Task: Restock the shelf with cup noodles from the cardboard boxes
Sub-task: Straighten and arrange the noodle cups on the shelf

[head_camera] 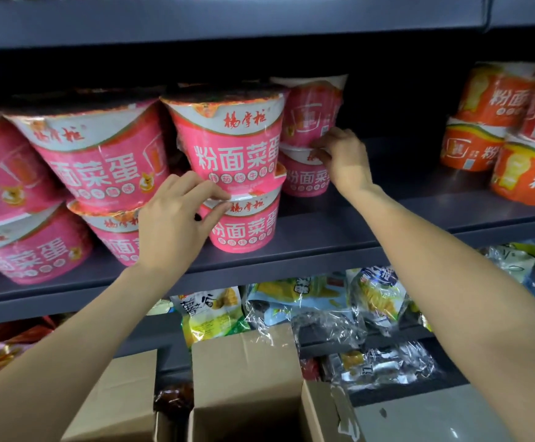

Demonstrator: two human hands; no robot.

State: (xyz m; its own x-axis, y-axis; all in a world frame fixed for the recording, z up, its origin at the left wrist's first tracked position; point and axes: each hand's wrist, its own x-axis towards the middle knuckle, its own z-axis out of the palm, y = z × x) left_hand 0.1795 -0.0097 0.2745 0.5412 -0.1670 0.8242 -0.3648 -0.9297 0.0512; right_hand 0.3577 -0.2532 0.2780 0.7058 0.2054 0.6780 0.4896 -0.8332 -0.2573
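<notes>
- Pink paper cup noodle tubs with white rims [228, 154], stacked two high along the dark grey metal shelf [339, 231], several stacks side by side, front labels facing out.
- Left hand [177, 221] at the seam of the front stack, fingertips [218, 199] pinched on the lower tub's lid rim just under the upper tub; grip narrow, touching rather than carrying, likely steadying or squaring the pair.
- Right hand [342, 157] reaching deeper to the rear pink stack [311, 138], fingers curled at the join between its two tubs; grip narrow, apparently nudging that stack into line, nothing lifted.
- Upper tubs leaning slightly, hence the likely need for both hands at the seams.
- Bare stretch of shelf to the right of the rear stack, room for more stock.
- Orange cup noodle tubs [499, 122] further right, also stacked, well apart from the pink ones.
- Open brown cardboard boxes [247, 371] below, flaps up; contents not visible from here.
- Lower shelf behind the boxes filled with crinkled plastic snack bags [323, 311].
</notes>
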